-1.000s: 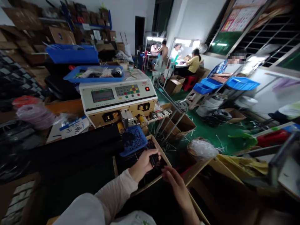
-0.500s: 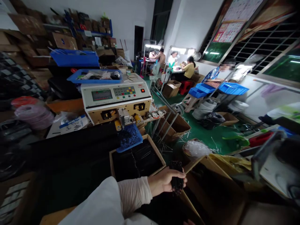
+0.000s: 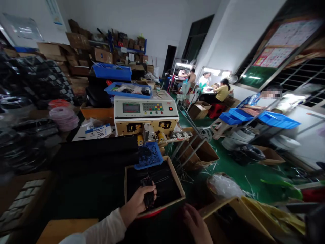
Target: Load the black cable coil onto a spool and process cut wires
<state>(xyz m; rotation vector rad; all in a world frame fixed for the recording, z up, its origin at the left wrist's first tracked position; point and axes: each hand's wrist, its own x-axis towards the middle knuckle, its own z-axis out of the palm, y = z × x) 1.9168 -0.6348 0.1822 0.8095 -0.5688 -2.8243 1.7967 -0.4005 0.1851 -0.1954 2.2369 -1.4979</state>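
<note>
My left hand (image 3: 137,203) is closed around a bundle of short black pieces (image 3: 148,193), held over the cardboard box (image 3: 179,183) that is full of the same black pieces. My right hand (image 3: 194,222) hovers low to the right of that box, above a dark gap beside a second cardboard box (image 3: 236,211); its fingers look loosely curled and I see nothing in them. Just behind the first box, a blue tray (image 3: 149,156) of small black bits sits under the outlet of the beige cutting machine (image 3: 146,115).
Pink wire spools (image 3: 63,117) and paper lie left of the machine. Blue bins (image 3: 128,89) stand behind it, and open boxes (image 3: 200,152) stand on the green floor. Several people work at lit tables (image 3: 210,88) in the back. A clear plastic bag (image 3: 223,184) lies at right.
My left hand swung from the right-hand box back over the box in front of the machine, now gripping a black bundle. My right hand came back into view at the bottom.
</note>
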